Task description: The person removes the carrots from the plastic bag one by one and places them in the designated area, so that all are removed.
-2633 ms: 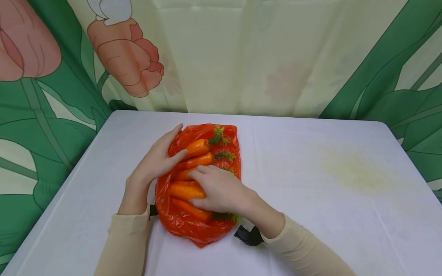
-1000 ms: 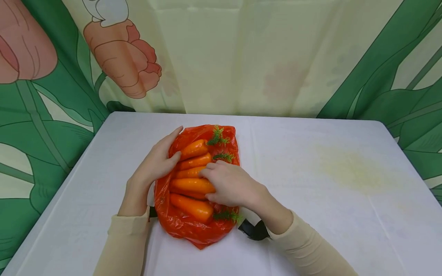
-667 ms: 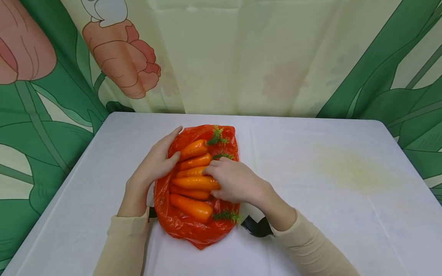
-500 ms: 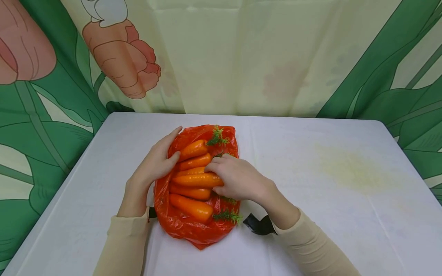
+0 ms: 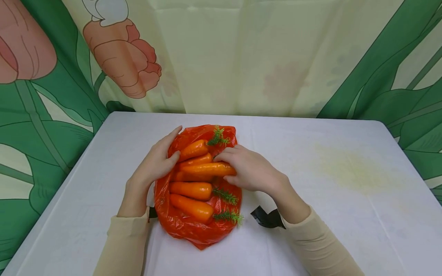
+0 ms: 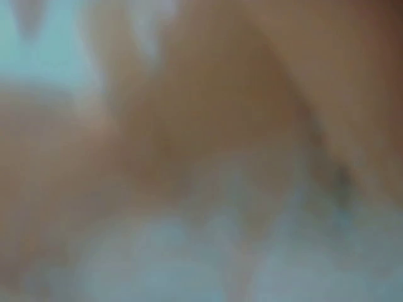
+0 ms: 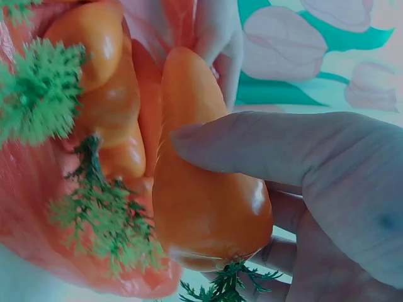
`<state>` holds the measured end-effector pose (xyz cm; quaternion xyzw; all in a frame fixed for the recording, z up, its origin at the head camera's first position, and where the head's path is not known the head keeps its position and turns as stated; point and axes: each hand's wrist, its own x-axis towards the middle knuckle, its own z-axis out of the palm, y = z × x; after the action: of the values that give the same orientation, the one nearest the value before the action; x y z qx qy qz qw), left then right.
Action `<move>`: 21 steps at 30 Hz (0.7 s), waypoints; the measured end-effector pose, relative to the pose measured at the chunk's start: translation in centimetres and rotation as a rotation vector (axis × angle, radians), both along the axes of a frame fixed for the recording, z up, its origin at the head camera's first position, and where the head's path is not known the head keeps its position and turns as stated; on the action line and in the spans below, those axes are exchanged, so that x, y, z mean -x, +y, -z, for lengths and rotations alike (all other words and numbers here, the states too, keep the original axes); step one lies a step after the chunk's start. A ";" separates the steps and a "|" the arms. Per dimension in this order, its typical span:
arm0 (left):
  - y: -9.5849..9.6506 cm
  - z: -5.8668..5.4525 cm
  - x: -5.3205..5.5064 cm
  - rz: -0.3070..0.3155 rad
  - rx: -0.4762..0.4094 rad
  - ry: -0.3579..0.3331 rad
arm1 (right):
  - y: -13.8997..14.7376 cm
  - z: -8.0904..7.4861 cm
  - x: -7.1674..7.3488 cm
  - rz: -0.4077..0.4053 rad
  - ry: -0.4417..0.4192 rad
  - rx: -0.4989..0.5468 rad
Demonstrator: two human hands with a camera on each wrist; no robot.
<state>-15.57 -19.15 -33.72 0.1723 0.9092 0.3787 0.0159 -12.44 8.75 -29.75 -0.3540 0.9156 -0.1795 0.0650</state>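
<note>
An orange carrot (image 5: 207, 169) is gripped near its leafy end by my right hand (image 5: 253, 168), thumb on one side and fingers on the other. In the right wrist view, the carrot (image 7: 198, 163) shows its green top below the thumb. It lies over other carrots (image 5: 191, 190) in an open red plastic bag (image 5: 193, 234). My left hand (image 5: 155, 159) rests along the bag's left side, fingers extended and thumb by the tip of the farthest carrot (image 5: 194, 149). The left wrist view is too blurred to show detail.
A white-covered table (image 5: 310, 161) bears the bag, left of its middle. Behind it hangs a flower-print curtain (image 5: 241, 57). Black wrist straps (image 5: 267, 217) show below my right forearm. Green leaf sprigs (image 5: 226, 195) stick out from the carrots toward the bag's right side.
My right hand has moved right and away from me, drawing one carrot across the others and exposing the two nearest carrots with their leaves. My left thumb has drawn back slightly from the farthest carrot.
</note>
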 end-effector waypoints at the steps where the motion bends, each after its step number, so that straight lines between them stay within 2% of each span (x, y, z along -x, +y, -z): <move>1: 0.0 0.0 0.0 -0.002 0.000 0.000 | 0.2 -0.1 0.1 0.006 -0.001 0.008; 10: -0.1 0.0 0.0 -0.008 -0.007 0.003 | 2.2 -0.7 0.9 0.062 0.007 0.073; 21: -0.2 0.0 -0.1 -0.017 -0.009 0.009 | 4.9 -1.5 2.0 0.167 0.013 0.112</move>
<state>-15.45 -19.33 -33.69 0.1663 0.9090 0.3821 0.0076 -14.39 13.67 -28.29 -0.2806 0.9308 -0.2331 0.0238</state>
